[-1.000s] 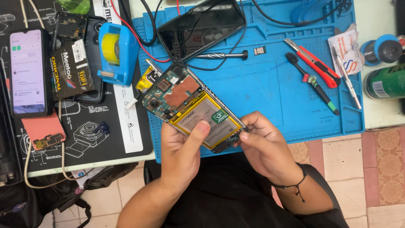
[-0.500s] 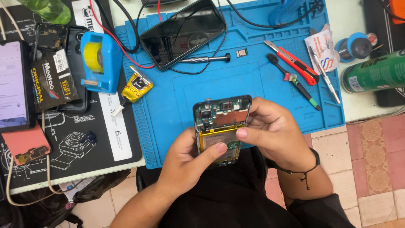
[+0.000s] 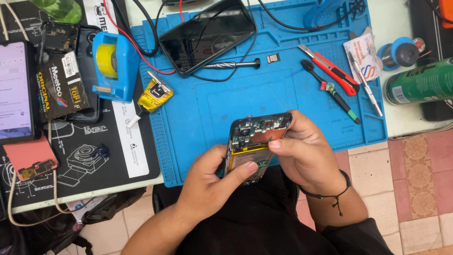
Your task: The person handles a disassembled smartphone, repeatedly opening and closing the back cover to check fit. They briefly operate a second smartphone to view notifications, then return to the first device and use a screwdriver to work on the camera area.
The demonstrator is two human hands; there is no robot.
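Note:
An opened phone body [image 3: 255, 137] with a bare circuit board and a yellow battery is held upright over the near edge of the blue work mat [image 3: 226, 99]. My left hand [image 3: 212, 182] grips its lower end, thumb pressed on the battery. My right hand [image 3: 306, 153] wraps the right side and top, thumb on the board. A black cord bracelet sits on my right wrist.
On the mat lie a black phone screen [image 3: 207, 33], a metal bit [image 3: 236, 64], a yellow glue tube [image 3: 153, 97], a red cutter [image 3: 330, 71] and a brush. A blue tape dispenser [image 3: 113, 66], a lit phone [image 3: 14, 89] and a green can [image 3: 420, 82] stand around.
Both hands have turned the phone body from a slant to upright and drawn it off the mat toward me. The view has shifted slightly.

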